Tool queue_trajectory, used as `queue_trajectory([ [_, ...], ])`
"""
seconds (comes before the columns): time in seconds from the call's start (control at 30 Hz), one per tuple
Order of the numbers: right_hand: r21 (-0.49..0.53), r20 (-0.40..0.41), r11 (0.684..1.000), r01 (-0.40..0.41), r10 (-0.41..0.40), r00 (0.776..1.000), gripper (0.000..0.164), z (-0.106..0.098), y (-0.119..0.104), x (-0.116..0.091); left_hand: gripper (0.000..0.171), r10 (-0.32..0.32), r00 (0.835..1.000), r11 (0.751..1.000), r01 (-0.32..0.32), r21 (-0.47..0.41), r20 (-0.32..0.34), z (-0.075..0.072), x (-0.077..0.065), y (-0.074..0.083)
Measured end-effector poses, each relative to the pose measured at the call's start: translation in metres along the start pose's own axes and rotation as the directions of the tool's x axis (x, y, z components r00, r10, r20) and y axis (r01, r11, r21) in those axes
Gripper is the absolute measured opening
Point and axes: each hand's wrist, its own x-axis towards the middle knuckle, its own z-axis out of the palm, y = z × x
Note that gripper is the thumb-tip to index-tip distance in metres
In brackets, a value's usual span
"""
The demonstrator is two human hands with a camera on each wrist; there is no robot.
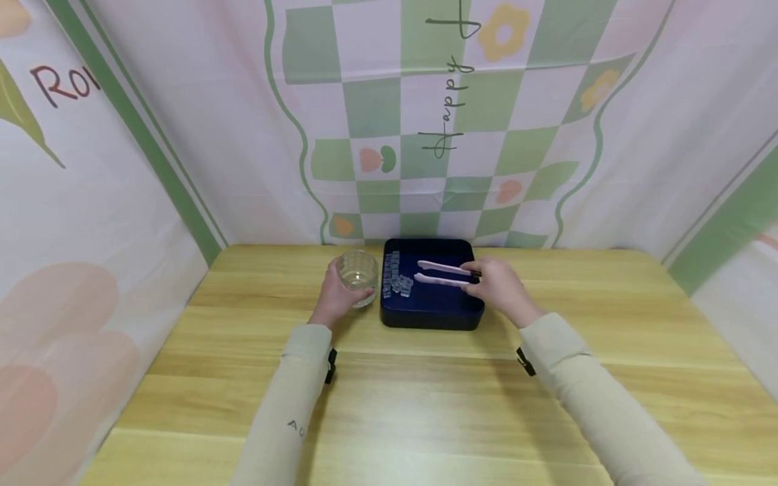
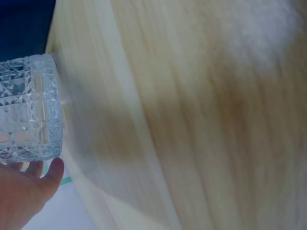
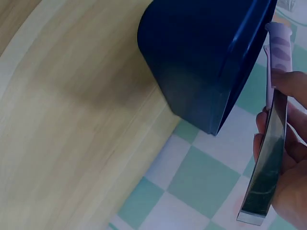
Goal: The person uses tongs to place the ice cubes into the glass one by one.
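Note:
My left hand (image 1: 339, 298) curls round a clear drinking glass (image 1: 358, 264) just left of a dark blue tray (image 1: 430, 318). In the left wrist view the glass (image 2: 29, 108) shows a cut diamond pattern, with fingertips at its lower side. My right hand (image 1: 503, 287) grips metal tongs (image 3: 268, 163) with pale pink ends, held over the tray's right side. The two pink arms stand apart and point left, nothing between them. Clear ice-like cubes (image 1: 401, 285) lie inside the tray, some loose and others lined along its left wall.
A light wood table (image 1: 401, 412) carries the glass and tray. Behind it hangs a curtain (image 1: 419, 189) with green and white checks, close to the tray's back edge. More printed cloth (image 1: 91, 223) hangs at the left side.

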Motion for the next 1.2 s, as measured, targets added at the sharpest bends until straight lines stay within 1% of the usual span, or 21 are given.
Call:
queue_trajectory([
  [0.13,-0.017,0.017,1.0,0.021,-0.02,1.0,0.038,0.006,-0.004,0.001,0.101,0.005,1.0,1.0,-0.005,0.013,-0.005,0.0,0.001,-0.001],
  [0.23,-0.026,0.043,0.999,0.024,-0.023,0.999,0.038,0.01,-0.008,0.002,0.101,0.015,1.0,1.0,-0.015,0.026,-0.01,0.0,0.001,-0.002],
  [0.37,-0.054,0.08,0.998,0.024,-0.019,0.997,0.038,0.016,-0.014,0.004,0.101,0.014,1.0,0.999,-0.013,0.04,-0.012,0.0,0.001,-0.002],
  [0.6,-0.076,0.114,0.997,0.02,-0.011,0.993,0.037,0.021,-0.022,0.004,0.101,-0.005,1.0,1.0,0.005,0.019,-0.01,0.0,0.0,0.0],
  [0.73,-0.086,0.119,0.996,0.018,-0.008,0.993,0.036,0.023,-0.024,0.005,0.101,-0.016,1.0,1.0,0.017,0.019,-0.014,-0.001,-0.002,0.001],
  [0.87,-0.105,0.112,0.994,0.027,-0.015,0.994,0.035,0.026,-0.024,0.006,0.101,-0.023,0.999,0.999,0.024,0.04,-0.023,0.0,-0.002,0.001],
  [1.2,-0.145,0.115,0.989,0.035,-0.018,0.993,0.034,0.033,-0.026,0.007,0.101,-0.007,0.999,0.999,0.009,0.049,-0.04,0.001,0.002,-0.004],
])
